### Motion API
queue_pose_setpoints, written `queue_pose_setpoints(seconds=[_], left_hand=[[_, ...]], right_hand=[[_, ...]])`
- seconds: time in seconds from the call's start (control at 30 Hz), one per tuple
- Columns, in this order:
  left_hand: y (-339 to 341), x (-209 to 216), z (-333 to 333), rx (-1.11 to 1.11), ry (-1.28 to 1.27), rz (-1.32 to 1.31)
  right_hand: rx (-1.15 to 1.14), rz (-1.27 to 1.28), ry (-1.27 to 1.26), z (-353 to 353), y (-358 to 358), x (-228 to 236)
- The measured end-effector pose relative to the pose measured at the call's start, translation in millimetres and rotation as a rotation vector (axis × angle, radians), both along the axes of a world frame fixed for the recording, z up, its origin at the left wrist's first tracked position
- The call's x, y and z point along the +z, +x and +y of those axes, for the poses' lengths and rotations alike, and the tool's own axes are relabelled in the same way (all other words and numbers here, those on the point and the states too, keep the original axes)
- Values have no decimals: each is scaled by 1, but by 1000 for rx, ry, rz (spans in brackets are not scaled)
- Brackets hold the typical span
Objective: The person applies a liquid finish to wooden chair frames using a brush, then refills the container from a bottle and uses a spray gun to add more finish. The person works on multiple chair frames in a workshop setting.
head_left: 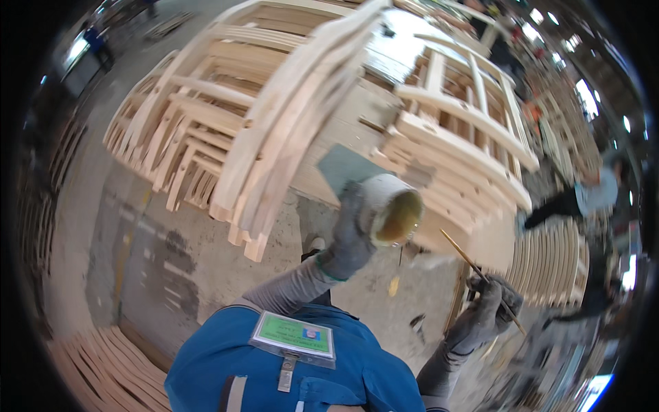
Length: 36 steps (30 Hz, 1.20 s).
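One left hand (pixel 350 237) grips one white cup (pixel 377 196) — one right hand (pixel 495 303) pinches one stick (pixel 463 254).

Room opens between the white cup (pixel 379 199) and thin stick (pixel 462 252), but beyond, stacked wooden frames (pixel 461 155) apparently block passage.

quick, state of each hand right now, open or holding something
Left hand: closed, holding a white container.
Right hand: closed, holding a thin stick.
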State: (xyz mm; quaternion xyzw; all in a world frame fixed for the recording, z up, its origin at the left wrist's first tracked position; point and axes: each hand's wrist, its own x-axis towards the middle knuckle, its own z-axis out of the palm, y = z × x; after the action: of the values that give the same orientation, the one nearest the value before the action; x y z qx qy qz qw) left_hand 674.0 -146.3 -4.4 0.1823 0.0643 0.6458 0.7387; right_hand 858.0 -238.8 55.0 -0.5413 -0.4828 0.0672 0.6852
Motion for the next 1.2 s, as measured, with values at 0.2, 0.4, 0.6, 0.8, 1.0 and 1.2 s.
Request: queue_pose_setpoints(seconds=[0.2,0.4,0.6,0.8,1.0,1.2], left_hand=[[17,-14,-25,-184,-54,-67],[33,-17,-12,-212,-69,-57],[30,-7,-28,-212,-25,-166],[-34,9,-66,-106,79,-205],[-149,23,-90,462,132,285],[-252,19,-80,1196,221,998]], right_hand=[[-84,208,114,-43,19,-2],[-306,292,145,-71,55,-19],[-414,364,-58,-103,18,-11],[-20,202,-63,-117,-16,-44],[236,411,-88,-82,-98,-39],[626,596,-155,-44,-172,-70]])
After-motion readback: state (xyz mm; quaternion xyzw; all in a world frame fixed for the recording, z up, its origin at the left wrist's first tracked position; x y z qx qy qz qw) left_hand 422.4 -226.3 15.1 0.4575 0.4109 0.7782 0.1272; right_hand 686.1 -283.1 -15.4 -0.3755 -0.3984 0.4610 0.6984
